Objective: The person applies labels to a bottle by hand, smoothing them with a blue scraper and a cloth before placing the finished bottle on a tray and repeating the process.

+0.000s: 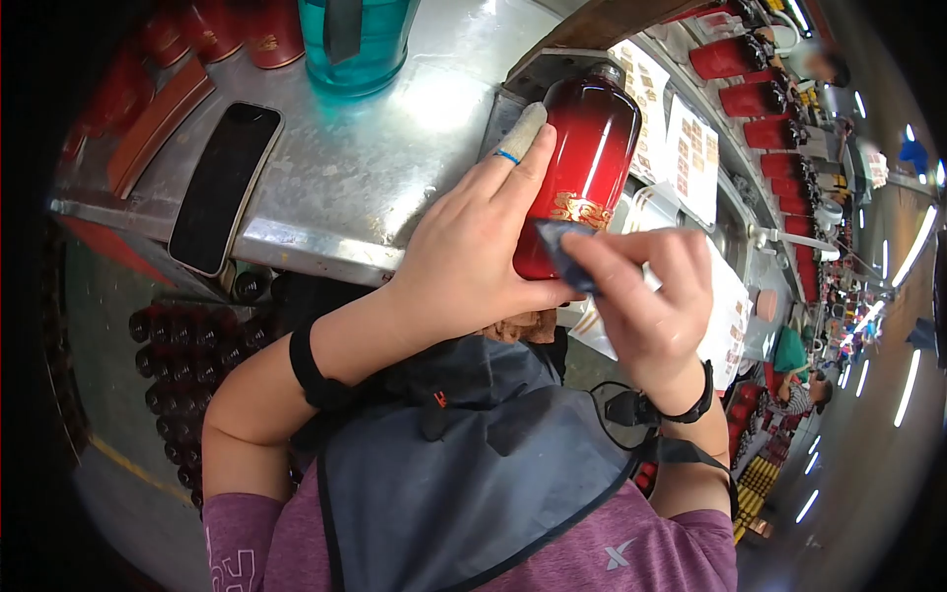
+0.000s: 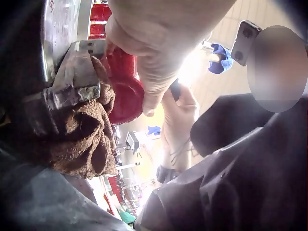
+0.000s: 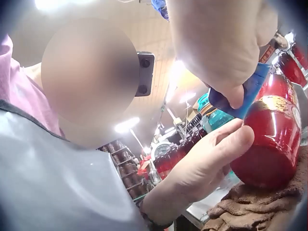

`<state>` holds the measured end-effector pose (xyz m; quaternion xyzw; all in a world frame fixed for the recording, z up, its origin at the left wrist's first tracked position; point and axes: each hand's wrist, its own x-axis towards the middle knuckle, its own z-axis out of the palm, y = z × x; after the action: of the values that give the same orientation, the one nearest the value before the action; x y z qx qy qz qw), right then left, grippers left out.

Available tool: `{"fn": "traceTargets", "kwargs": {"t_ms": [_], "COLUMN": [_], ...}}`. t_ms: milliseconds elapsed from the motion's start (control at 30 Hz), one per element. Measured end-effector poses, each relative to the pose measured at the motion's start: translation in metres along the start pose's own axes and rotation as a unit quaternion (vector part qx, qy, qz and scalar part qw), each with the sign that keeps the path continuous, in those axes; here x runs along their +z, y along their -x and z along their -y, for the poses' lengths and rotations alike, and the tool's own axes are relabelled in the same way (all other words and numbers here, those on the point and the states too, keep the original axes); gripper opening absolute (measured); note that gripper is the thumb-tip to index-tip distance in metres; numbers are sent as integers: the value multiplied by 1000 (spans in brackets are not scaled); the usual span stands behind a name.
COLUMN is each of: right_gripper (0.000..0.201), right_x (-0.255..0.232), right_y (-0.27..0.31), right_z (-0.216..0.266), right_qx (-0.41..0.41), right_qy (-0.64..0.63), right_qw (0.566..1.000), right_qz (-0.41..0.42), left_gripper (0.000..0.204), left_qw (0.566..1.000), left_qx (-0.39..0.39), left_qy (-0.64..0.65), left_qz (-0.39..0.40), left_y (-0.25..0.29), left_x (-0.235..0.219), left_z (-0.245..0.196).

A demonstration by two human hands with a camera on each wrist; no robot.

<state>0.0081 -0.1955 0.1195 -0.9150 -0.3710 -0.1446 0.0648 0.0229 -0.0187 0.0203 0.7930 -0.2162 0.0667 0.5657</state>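
A glossy red bottle point(image 1: 597, 138) with a dark shoulder and a gold ornamental band lies tilted in front of the person, its neck pointing away. The left hand point(image 1: 469, 237) grips it, with long fingers along its side and the thumb near its base; one finger wears a beige cover with a blue band. Between thumb and fingers the right hand point(image 1: 656, 296) pinches a thin, flat dark blue piece point(image 1: 562, 255), its edge right at the bottle below the gold band. In the right wrist view the blue piece point(image 3: 254, 86) looks partly see-through, close to the gold pattern point(image 3: 274, 103).
A brown cloth point(image 2: 84, 142) lies under the bottle on a metal support point(image 2: 77, 72). On the metal table point(image 1: 345, 187) are a phone point(image 1: 225, 187), a teal jug point(image 1: 355, 59) and red containers point(image 1: 271, 35). Printed sheets point(image 1: 691, 163) lie right; dark bottles point(image 1: 182, 365) stand below left.
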Motion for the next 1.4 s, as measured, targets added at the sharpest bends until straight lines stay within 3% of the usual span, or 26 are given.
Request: {"fn": "traceTargets", "kwargs": {"t_ms": [100, 200, 267, 333, 467, 567, 667, 800, 867, 900, 933, 1033, 1167, 1200, 1333, 1367, 1400], "right_gripper": [39, 42, 44, 43, 43, 44, 46, 48, 47, 46, 47, 46, 46, 45, 40, 37, 37], "right_x": [-1, -2, -10, -12, -5, -13, -7, -5, -8, -8, -4, 6, -3, -4, 10, 8, 9], "right_y": [-1, 2, 1, 6, 18, 20, 21, 26, 26, 27, 27, 36, 38, 36, 37, 38, 40], "right_z": [-9, 0, -17, -21, 2, 1, -20, -4, -11, -16, -24, -12, -17, -20, -14, -11, -12], "right_qx": [15, -4, 66, 94, 30, 50, 76, 45, 77, 123, 109, 65, 104, 134, 88, 78, 82], "right_qy": [58, -19, 26, 1, -96, -181, -36, -192, -172, -150, -113, -144, -146, -124, -166, -174, -172], "right_qw": [998, 1000, 997, 995, 995, 982, 996, 980, 982, 980, 986, 987, 983, 981, 978, 979, 978], "right_qz": [-32, -5, -23, -42, 6, 30, -41, 23, 0, -31, -53, -40, -45, -60, -85, -73, -83], "left_gripper": [116, 118, 120, 122, 126, 129, 128, 126, 126, 124, 123, 123, 127, 128, 129, 127, 125], "left_qw": [1000, 1000, 999, 998, 999, 999, 998, 999, 999, 997, 993, 991, 993, 995, 996, 990, 990], "left_qx": [-10, -7, -21, -34, 6, 8, 9, 20, 30, -4, -39, -38, -1, 6, 32, -10, 11], "left_qy": [9, 6, 2, -5, 14, -8, -12, -13, -9, 20, 50, 65, 67, 47, -29, -45, -78], "left_qz": [6, 2, 27, 49, 46, 51, 66, 47, 44, 69, 95, 109, 95, 88, 73, 131, 118], "left_y": [0, 0, 0, -1, -1, 0, 0, -2, -3, -3, -2, -3, -3, -3, -6, -8, -8], "left_x": [0, 0, -2, -5, -3, -2, -5, -2, -3, -5, -6, -7, -1, -1, -3, -8, -2], "left_z": [-3, -1, -1, 3, 14, 17, 11, 17, 18, 17, 16, 21, 30, 29, 5, -4, -6]}}
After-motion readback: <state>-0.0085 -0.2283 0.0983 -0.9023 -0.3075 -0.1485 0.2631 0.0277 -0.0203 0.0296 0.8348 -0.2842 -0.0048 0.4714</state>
